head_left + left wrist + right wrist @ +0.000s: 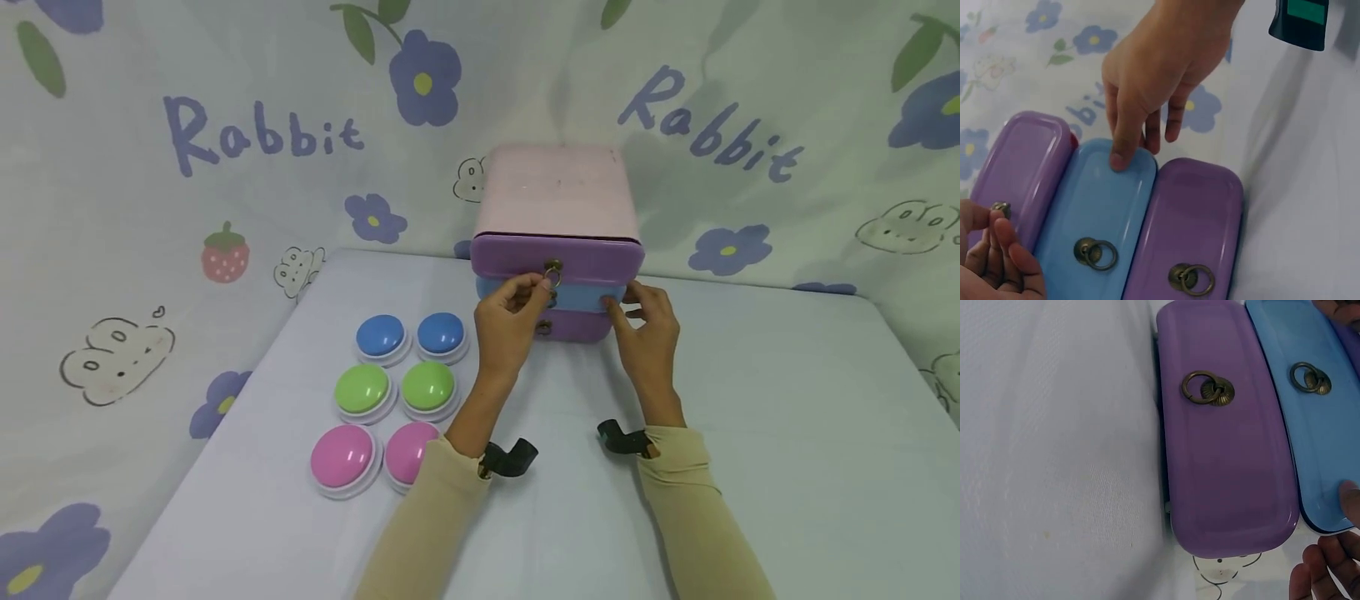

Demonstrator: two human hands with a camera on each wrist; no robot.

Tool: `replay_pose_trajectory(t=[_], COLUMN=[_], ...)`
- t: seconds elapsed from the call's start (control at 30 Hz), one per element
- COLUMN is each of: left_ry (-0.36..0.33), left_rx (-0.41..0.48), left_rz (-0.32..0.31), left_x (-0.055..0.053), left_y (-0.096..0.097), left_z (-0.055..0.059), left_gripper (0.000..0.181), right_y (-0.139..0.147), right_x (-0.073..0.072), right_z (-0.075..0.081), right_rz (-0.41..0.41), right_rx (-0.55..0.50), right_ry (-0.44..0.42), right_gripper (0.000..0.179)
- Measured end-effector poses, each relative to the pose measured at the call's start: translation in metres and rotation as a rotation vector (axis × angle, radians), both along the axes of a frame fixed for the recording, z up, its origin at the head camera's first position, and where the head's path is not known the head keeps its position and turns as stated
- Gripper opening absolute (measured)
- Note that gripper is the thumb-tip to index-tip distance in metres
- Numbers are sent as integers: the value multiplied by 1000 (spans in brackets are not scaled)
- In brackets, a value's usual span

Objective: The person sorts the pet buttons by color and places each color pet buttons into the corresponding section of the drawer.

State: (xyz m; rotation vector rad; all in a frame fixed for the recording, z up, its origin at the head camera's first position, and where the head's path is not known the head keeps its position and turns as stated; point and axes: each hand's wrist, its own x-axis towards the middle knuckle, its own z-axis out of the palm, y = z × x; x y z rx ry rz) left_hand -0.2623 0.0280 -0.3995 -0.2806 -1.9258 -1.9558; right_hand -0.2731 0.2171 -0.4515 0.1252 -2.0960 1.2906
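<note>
Left fingers (1025, 261) — on brass pull (553, 265) (top drawer (510, 257))

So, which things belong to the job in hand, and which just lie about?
In use:
pink-topped drawer chest
top purple drawer
its brass ring, pinched by left hand
blue middle drawer, touched by right hand

Seemingly lying about:
blue domed buttons
green domed buttons
pink domed buttons

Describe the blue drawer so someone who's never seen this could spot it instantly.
On the white table, before the Rabbit-print cloth, stands a pink-topped chest. The blue drawer is the middle of three, and the right hand touches its front with the thumb. It alone is blue: the top drawer and bottom drawer are purple.
</note>
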Motion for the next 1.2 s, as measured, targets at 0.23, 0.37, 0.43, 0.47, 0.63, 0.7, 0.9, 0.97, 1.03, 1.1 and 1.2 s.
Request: replay_pose_trajectory(t=[0.23, 0.37, 0.43, 0.47, 0.63, 0.7, 0.9, 0.97, 1.03, 1.1, 1.2], left_ry=[-32, -39, -38, -37, -36, -38, -53, -55, -54, -52, -44], left_rx=[-11, 1, 1, 3, -3, -9, 4, 13, 21, 27, 32], left_rz=[-21, -24, -24, -25, -27, -27, -44, -49, -52, -52, -54], left_x=[8, 13, 15, 16, 21, 23, 29, 31, 33, 34, 37], left_y=[-1, -2, -2, -2, -2, -2, -4, -5, -6, -6, -7], left_z=[-2, -3, -3, -2, -1, -2, 0, 1, 2, 2, 3], left_gripper=[22, 21, 22, 22, 22, 22, 23, 22, 22, 22, 22], right_y=[1, 1, 1, 1, 1, 2, 1, 1, 1, 0, 1], right_x=[3, 4, 4, 5, 5, 4, 3, 3, 3, 2, 2], right_z=[-3, -3, -2, -1, 1, 0, 0, 0, 0, 1, 1], right_rz=[-10, -9, -6, -7, -27, -29, -22, -23, -23, -20, -14], right_rx=[-14, -11, -11, -9, 18, 26, 36, 41, 46, 49, 48], right_ry=[-10, -12, -11, -11, -13, -13, 2, 1, 0, 1, 7], right_gripper=[41, 39, 38, 37, 31, 30, 31, 32, 32, 33, 33])
